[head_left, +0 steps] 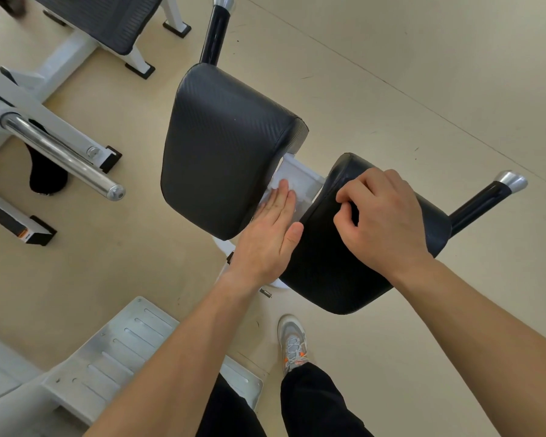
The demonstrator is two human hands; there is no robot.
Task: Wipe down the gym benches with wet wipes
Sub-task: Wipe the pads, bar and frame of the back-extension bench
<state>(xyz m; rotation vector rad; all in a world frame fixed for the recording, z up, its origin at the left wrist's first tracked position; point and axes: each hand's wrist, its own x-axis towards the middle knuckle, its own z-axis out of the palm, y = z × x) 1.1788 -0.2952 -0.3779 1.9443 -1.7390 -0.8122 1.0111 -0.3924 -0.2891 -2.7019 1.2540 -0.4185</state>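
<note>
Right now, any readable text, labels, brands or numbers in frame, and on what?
No text is legible.
Orange-and-black sticker on the white frame foot at left: too small and blurred to read.
No print visible on the left pad, right pad, wet wipe or shoe.

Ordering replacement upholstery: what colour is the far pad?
The far pad is black with a fine diagonal weave; head view.

A white wipe [272, 183] lies on the white frame [303, 171] between the left pad [224, 146] and right pad [328, 266]
</note>
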